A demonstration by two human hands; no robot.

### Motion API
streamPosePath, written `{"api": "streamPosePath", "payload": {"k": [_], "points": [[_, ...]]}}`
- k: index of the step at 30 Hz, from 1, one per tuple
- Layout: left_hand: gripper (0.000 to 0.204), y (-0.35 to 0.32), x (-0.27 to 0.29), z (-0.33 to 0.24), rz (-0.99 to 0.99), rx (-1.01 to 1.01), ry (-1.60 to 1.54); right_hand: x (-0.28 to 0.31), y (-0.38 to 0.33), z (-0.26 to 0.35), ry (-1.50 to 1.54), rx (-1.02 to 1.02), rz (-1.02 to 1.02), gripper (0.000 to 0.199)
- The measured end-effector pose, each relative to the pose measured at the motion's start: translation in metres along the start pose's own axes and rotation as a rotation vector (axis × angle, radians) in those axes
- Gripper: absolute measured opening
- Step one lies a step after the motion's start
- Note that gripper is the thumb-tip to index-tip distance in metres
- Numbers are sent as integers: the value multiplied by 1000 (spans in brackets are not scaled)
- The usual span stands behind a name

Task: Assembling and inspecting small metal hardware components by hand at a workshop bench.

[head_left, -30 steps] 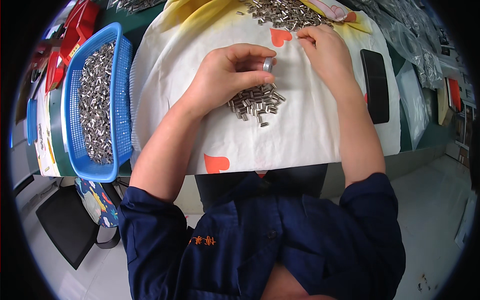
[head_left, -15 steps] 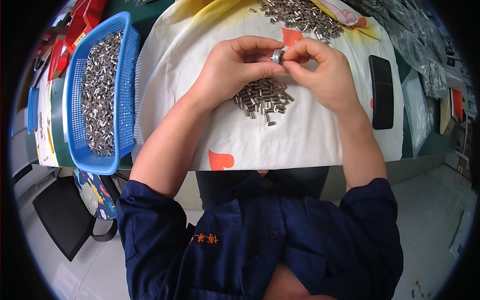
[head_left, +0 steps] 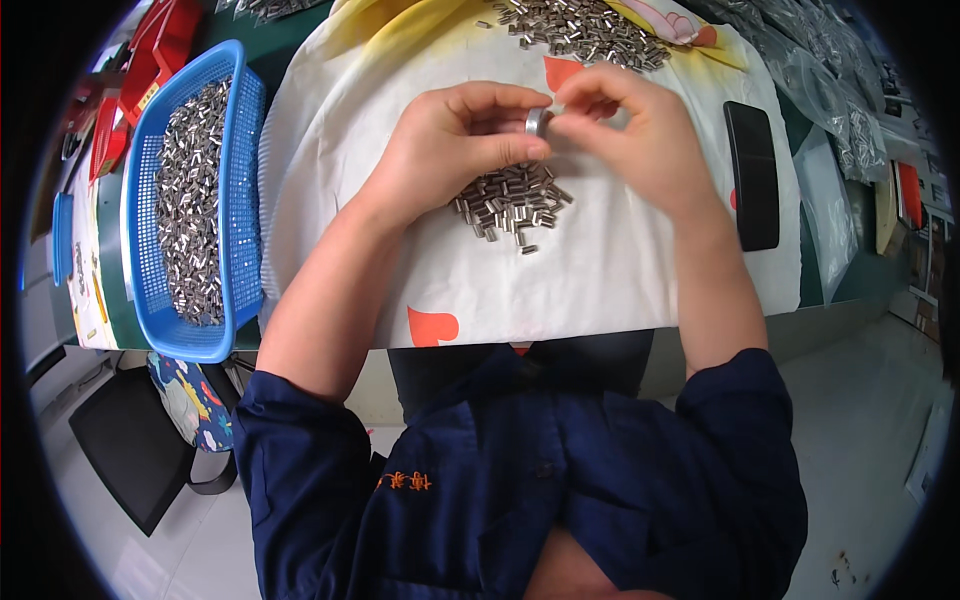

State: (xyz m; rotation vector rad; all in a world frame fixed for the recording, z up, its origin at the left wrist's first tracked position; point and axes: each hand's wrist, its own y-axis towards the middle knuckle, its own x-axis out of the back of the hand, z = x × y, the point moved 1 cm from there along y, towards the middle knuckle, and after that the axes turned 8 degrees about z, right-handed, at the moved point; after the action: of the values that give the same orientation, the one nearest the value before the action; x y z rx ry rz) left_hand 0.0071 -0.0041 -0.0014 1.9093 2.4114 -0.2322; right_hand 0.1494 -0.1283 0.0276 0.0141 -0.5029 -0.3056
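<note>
My left hand [head_left: 435, 145] pinches a small silvery metal ring [head_left: 536, 122] between thumb and fingers, its edge turned toward my right hand. Close on the right, my right hand [head_left: 645, 130] has thumb and fingertips pressed together beside the ring; anything between them is too small or hidden to make out. Just below both hands lies a small heap of short metal cylinders [head_left: 512, 205] on a white cloth [head_left: 600, 285]. A second, larger heap of the same cylinders [head_left: 590, 35] lies at the far side of the cloth.
To the left stands a blue plastic basket [head_left: 243, 200] filled with metal cylinders, with red bins [head_left: 165, 45] beyond it. A black phone [head_left: 752, 178] rests on the cloth at right. Clear plastic bags [head_left: 835, 215] lie past it. A black chair [head_left: 130, 440] stands at lower left.
My right fingertips have drawn slightly away from the ring, which my left hand still holds. The whole view has shifted a little.
</note>
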Motion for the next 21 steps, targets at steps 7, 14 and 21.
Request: {"api": "streamPosePath", "payload": {"k": [7,14,21], "points": [[36,2,-5,-6,72,71,63,53,2,-42,-452,-288,-174,12],[36,2,-4,-5,67,25,69,42,4,-47,-569,-139,-40,13],[35,2,-1,-2,-5,-16,7,22,6,-27,-260,-220,-156,11]]}}
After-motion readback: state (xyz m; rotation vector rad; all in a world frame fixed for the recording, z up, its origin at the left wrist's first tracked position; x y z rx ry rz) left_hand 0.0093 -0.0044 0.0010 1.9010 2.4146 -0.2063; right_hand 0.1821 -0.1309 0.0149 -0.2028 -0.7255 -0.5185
